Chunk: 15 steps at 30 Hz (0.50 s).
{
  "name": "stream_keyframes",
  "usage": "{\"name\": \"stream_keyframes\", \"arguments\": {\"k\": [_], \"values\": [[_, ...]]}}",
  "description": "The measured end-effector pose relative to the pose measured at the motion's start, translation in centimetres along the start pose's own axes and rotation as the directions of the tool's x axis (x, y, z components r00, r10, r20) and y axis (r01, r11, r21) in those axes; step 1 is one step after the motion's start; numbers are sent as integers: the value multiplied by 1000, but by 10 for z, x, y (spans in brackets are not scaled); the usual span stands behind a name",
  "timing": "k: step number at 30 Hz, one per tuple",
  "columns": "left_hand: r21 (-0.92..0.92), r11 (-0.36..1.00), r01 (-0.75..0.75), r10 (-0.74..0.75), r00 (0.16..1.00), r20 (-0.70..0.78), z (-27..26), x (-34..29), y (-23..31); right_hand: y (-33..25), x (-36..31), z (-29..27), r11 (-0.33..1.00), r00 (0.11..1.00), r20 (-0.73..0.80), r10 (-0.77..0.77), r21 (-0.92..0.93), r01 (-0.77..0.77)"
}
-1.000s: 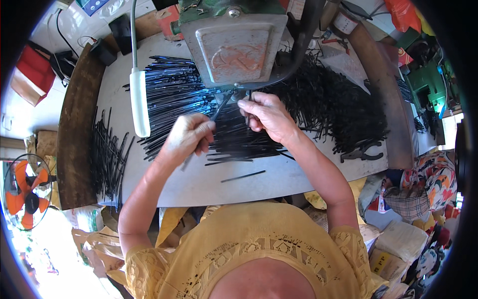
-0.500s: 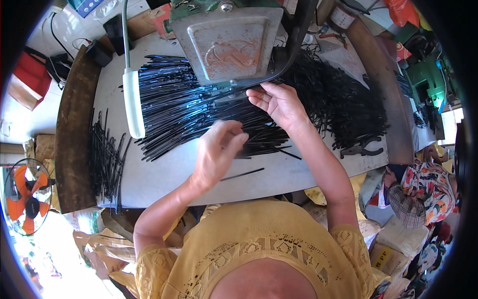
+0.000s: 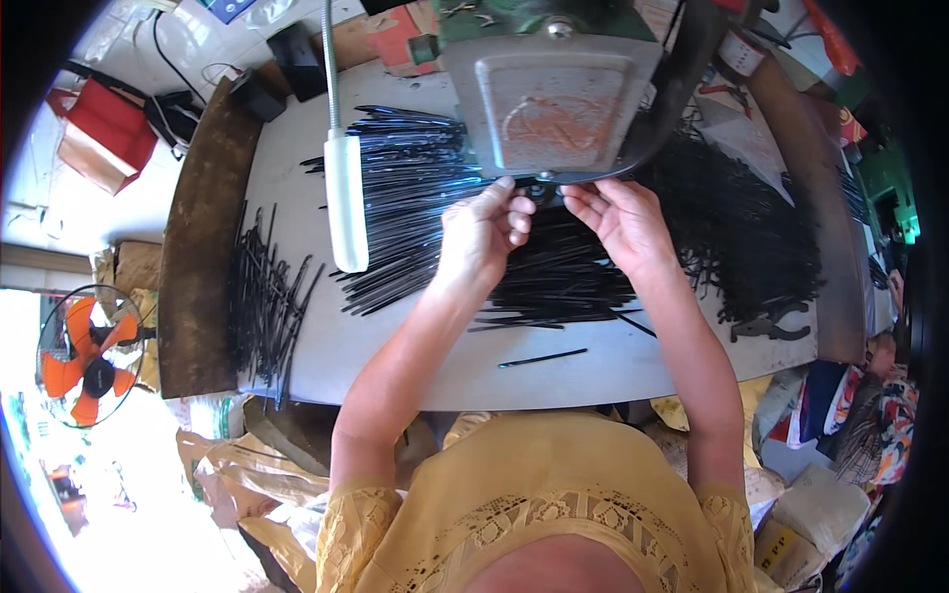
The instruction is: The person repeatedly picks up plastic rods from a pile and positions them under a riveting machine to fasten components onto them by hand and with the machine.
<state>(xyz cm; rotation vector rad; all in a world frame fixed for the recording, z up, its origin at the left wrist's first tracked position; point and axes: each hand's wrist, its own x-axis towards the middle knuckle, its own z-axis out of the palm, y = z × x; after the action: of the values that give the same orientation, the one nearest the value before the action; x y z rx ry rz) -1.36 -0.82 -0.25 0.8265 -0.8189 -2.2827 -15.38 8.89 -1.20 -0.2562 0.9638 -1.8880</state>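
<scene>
My left hand (image 3: 484,232) is closed, its thumb and fingers pinching a thin black strip at the lower edge of a green and grey bench machine (image 3: 554,109). On the other side of the machine's working point, my right hand (image 3: 631,225) pinches what looks like the same strip. The strip's middle is partly hidden under the machine's grey cover. Long black strips (image 3: 405,242) lie in a fanned heap to the left, and more strips (image 3: 559,282) lie just below my hands. A darker tangled heap of black strips (image 3: 741,227) covers the right side.
A white lamp (image 3: 346,203) on a bendable neck hangs left of the machine. Pliers (image 3: 771,326) lie at the table's right front. A loose strip (image 3: 542,358) lies near the front edge, and a smaller bunch (image 3: 267,306) at far left. Raised brown boards (image 3: 203,257) border the sides.
My left hand has moved up to the machine's lower edge and now pinches beside my right hand. The whole view has shifted, so the table appears farther right.
</scene>
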Motion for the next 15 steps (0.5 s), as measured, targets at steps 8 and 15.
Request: {"name": "stream_keyframes", "arguments": {"k": [8, 15], "values": [[33, 999, -43, 43, 999, -13, -3, -3, 1, 4, -3, 18, 999, 997, -83, -8, 30, 11], [21, 998, -65, 65, 998, 12, -5, -2, -4, 8, -4, 18, 997, 993, -103, -56, 43, 61]]}}
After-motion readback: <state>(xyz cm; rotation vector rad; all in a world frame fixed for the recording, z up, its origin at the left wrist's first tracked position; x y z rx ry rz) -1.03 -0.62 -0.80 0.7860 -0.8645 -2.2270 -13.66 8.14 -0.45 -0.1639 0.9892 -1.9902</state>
